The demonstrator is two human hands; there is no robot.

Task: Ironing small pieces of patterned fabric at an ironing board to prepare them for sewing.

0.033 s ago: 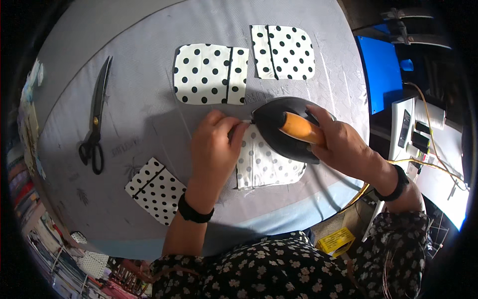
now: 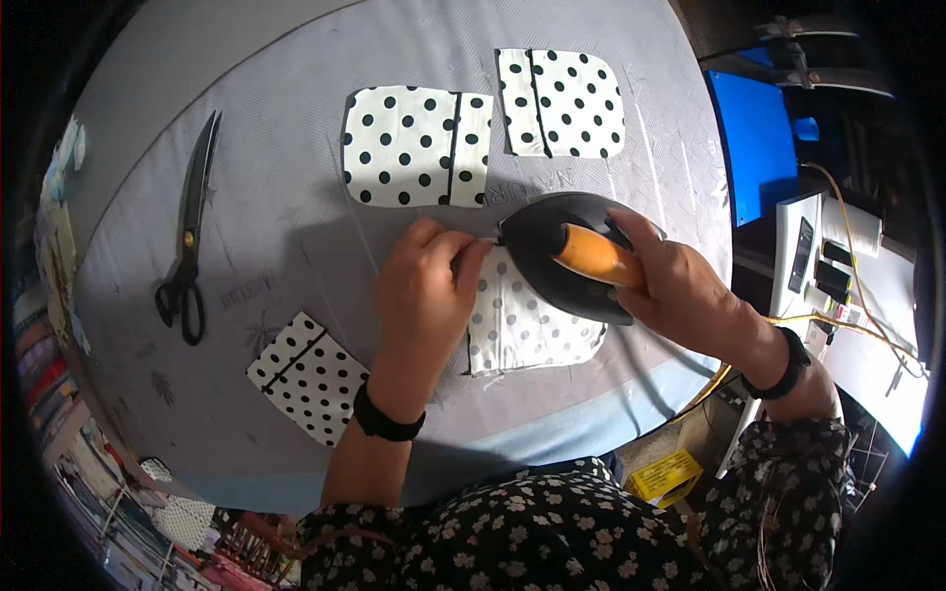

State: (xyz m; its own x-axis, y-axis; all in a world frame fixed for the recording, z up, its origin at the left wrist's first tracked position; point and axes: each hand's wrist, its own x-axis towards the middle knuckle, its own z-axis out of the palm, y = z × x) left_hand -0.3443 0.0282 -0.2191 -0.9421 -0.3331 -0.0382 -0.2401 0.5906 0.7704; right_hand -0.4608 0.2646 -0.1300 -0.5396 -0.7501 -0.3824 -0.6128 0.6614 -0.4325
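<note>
While the right hand (image 2: 680, 281) grips the wooden-looking orange handle (image 2: 599, 261) of a dark grey, pointed clothes iron (image 2: 537, 241), the left hand (image 2: 429, 281) pinches the upper-left corner of a white fabric piece with faded grey dots (image 2: 527, 340), close by the iron's tip. That piece lies partly under the iron, apparently wrong side up, and its pressing looks unfinished — the edge at the tip seems to be in hand. Beyond the iron, a black-striped, black-dotted white panel (image 2: 404, 148) and its similar round-cornered neighbour (image 2: 576, 103) lie flat; whether they need more pressing I cannot tell. Left of the iron, toward the body, lies a smaller dotted white panel (image 2: 305, 379) — and, farther left, black-handled metal scissors (image 2: 189, 239), untouched.
</note>
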